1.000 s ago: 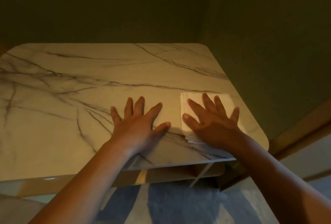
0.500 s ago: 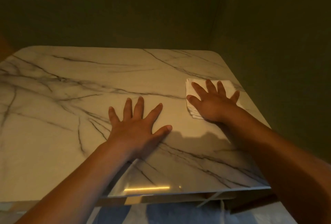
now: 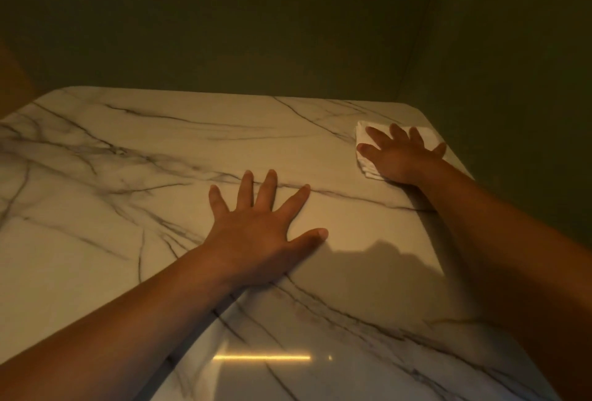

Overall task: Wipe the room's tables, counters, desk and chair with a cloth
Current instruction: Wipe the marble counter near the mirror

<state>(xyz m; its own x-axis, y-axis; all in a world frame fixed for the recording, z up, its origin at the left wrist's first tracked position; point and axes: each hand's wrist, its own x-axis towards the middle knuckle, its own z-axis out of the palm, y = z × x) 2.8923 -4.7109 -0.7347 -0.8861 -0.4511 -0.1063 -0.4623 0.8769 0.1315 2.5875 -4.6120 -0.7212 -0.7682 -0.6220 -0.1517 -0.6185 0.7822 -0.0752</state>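
— How many things are you working with on this surface?

— Just three, counted: your two hands and one cloth. They all sit on one pale marble-patterned tabletop with dark grey veins and rounded corners (image 3: 134, 195).

— Where is your cloth?

— The white folded square cloth (image 3: 365, 141) lies at the far right corner of the tabletop, just inside the rounded edge. Your right hand (image 3: 400, 157) lies flat on top of it, fingers straight and spread wide, pressing it down; nothing is curled round it. You cover most of it, so only its left edge and a strip at the far right show.

— And your other hand?

— Your left hand (image 3: 259, 234) rests palm down on bare marble near the middle, well apart from the cloth, all five fingers fanned wide and holding nothing.

— Anything else around you?

— One dark olive-green wall (image 3: 256, 16) behind the far edge, and one bright streak of reflected light (image 3: 261, 357) on the near part of the top.
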